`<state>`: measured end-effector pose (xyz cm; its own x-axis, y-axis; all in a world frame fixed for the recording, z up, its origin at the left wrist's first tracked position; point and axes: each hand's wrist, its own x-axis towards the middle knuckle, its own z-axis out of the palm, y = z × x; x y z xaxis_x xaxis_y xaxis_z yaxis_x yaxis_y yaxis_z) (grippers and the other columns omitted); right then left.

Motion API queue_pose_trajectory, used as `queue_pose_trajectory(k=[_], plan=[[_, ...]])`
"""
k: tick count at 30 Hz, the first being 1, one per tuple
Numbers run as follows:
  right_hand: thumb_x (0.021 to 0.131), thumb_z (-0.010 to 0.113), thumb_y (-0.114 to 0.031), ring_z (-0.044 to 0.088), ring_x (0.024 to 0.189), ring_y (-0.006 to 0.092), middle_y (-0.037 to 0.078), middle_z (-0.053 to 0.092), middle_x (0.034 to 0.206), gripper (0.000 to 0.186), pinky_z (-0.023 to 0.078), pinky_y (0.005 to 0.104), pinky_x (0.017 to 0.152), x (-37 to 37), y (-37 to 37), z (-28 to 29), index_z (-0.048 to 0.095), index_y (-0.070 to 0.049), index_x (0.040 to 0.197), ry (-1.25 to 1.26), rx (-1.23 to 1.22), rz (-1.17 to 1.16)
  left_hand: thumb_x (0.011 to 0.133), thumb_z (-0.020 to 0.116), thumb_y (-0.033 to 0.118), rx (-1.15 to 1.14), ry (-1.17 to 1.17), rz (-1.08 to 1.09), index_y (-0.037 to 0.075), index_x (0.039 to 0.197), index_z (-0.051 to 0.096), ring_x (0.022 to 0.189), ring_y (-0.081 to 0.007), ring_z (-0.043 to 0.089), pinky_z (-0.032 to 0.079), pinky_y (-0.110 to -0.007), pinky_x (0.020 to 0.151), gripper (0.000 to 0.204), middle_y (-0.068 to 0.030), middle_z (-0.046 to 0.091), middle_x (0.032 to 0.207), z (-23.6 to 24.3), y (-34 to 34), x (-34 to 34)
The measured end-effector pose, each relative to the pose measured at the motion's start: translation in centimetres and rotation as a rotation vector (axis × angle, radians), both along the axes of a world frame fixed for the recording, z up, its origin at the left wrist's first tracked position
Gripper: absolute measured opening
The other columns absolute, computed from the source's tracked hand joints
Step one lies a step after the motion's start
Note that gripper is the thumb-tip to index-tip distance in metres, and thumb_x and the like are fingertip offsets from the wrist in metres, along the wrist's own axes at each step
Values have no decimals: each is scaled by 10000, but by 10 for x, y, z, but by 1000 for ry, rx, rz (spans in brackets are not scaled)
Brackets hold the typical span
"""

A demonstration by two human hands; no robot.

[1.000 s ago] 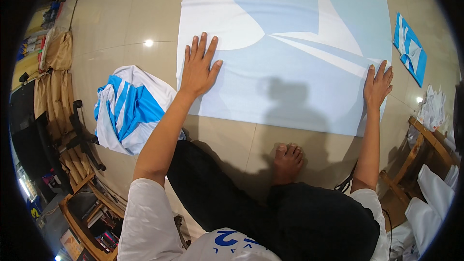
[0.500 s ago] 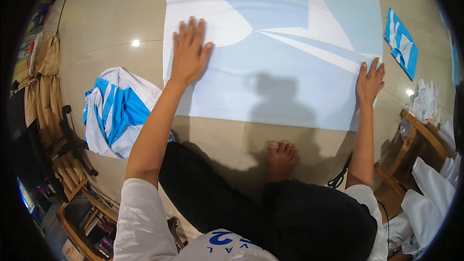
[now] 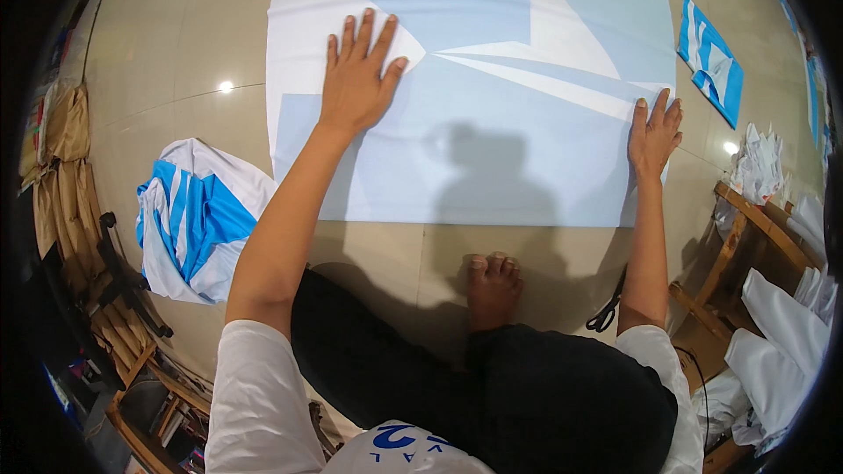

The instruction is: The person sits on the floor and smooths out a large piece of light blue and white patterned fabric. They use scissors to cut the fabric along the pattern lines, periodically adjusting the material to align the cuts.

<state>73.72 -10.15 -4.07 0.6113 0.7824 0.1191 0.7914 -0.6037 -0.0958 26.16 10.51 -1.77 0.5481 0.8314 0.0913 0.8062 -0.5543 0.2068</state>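
A large pale blue and white fabric sheet (image 3: 439, 167) lies flat on the floor before me, with faint ripples. My left hand (image 3: 358, 79) rests open on its left half, fingers spread over the white shape. My right hand (image 3: 655, 132) lies open at the sheet's right edge, fingers slightly bent and apart, beside the narrow white stripes. A crumpled bright blue and white cloth (image 3: 204, 219) lies left of my forearm. A folded piece in the same colours (image 3: 709, 61) lies beyond the sheet on the right.
Black scissors (image 3: 602, 317) lie by my right forearm. A wooden frame (image 3: 753, 215) and white cloth piles (image 3: 768, 342) stand at right. Brown paper rolls (image 3: 61, 215), a black wheeled chair base (image 3: 132, 276) and cluttered shelving line the left. My bare foot (image 3: 492, 290) is on the tiled floor (image 3: 176, 61).
The view has shifted, so the sheet sits further left and higher. My left hand has slid rightward and forward over the sheet. My right hand stays at its edge.
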Motion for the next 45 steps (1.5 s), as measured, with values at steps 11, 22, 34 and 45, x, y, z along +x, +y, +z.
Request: queue_pose_trajectory(k=[11, 22, 34, 45], plan=[[1082, 432, -598, 155, 1634, 466, 310, 213, 1741, 812, 105, 667, 1283, -5, 5, 6, 317, -78, 1695, 61, 18, -13, 1132, 442, 463, -38, -75, -104, 193, 1702, 341, 1640, -431, 176, 130, -610, 1315, 638, -164, 271, 1769, -2, -31, 99], [1084, 423, -584, 117, 1641, 468, 316, 179, 1747, 824, 91, 659, 1288, -4, 4, 13, 297, -43, 1692, 117, 7, -22, 1126, 430, 479, 68, -17, 73, 232, 1700, 359, 1635, -442, 191, 125, -613, 1311, 628, -192, 273, 1763, -18, 20, 45], [1112, 464, -550, 272, 1598, 446, 292, 324, 1705, 736, 219, 670, 1248, 39, -11, -24, 375, -83, 1674, -149, 44, 60, 1100, 487, 491, 148, -11, 253, 87, 1667, 386, 1589, -537, 230, 186, -693, 1270, 703, -287, 291, 1723, -30, 39, -24], [1117, 365, -609, 209, 1627, 435, 279, 247, 1743, 770, 159, 652, 1277, 14, -3, -4, 328, -102, 1696, 25, 2, 9, 1081, 538, 449, -175, 56, 87, 156, 1713, 298, 1633, -493, 131, 101, -664, 1292, 737, -224, 182, 1779, 17, -116, -99]])
